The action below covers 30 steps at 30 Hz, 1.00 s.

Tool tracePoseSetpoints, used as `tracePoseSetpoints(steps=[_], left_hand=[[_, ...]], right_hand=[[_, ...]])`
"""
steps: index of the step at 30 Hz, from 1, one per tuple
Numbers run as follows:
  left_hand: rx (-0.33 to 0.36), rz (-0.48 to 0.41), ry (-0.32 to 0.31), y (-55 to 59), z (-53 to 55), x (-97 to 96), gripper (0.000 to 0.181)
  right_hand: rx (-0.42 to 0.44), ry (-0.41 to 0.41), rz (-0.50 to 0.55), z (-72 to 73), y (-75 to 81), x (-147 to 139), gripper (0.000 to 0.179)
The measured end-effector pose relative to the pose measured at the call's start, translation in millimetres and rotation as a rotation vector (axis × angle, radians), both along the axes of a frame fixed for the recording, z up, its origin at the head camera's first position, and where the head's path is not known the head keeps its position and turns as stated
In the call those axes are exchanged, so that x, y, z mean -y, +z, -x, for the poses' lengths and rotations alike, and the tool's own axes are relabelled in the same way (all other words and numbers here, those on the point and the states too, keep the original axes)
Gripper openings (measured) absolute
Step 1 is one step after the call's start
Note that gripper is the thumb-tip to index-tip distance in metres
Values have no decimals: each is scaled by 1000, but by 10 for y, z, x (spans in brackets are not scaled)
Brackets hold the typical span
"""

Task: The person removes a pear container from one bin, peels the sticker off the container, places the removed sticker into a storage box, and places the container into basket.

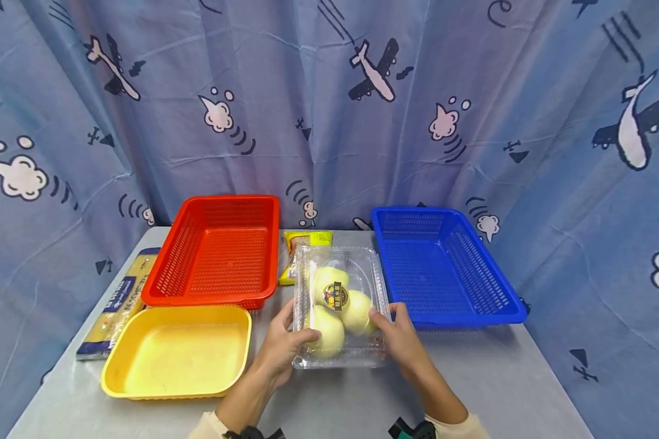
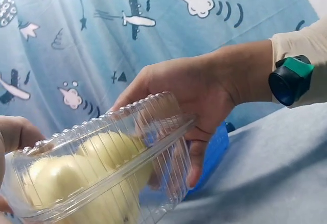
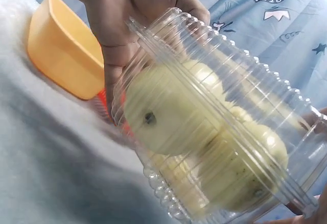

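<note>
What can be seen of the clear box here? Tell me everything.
The clear box looks like plastic, with ribbed sides and a lid that appears closed. A dark sticker sits on top; three pale yellow fruits show inside. The left hand and right hand grip opposite sides, thumbs on the lid. It appears held above the table, between the yellow tray and the blue basket.

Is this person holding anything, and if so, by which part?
Yes: a clear, ribbed, rectangular plastic box of round pale-yellow fruit, gripped by its opposite sides, the left hand on one, the right hand on the other, thumbs on top.
</note>
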<state>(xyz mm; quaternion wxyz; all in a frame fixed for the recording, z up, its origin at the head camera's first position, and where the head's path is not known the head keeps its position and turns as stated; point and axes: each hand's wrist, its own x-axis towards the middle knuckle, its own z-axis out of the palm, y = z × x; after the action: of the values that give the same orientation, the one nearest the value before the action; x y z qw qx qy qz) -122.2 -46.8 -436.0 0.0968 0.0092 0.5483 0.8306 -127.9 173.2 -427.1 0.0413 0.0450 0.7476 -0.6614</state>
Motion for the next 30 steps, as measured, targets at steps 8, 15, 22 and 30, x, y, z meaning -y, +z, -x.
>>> tracePoseSetpoints(steps=[8, 15, 22, 30], left_hand=[[17, 20, 36, -191, 3, 86, 92], [84, 56, 39, -327, 31, 164, 95], [111, 94, 53, -401, 64, 200, 95], [117, 153, 55, -450, 85, 228, 93]], right_hand=[[-24, 10, -74, 30, -260, 83, 30], [-3, -4, -140, 87, -443, 134, 30], [13, -7, -168, 91, -488, 164, 35], [16, -17, -150, 118, -561, 195, 35]])
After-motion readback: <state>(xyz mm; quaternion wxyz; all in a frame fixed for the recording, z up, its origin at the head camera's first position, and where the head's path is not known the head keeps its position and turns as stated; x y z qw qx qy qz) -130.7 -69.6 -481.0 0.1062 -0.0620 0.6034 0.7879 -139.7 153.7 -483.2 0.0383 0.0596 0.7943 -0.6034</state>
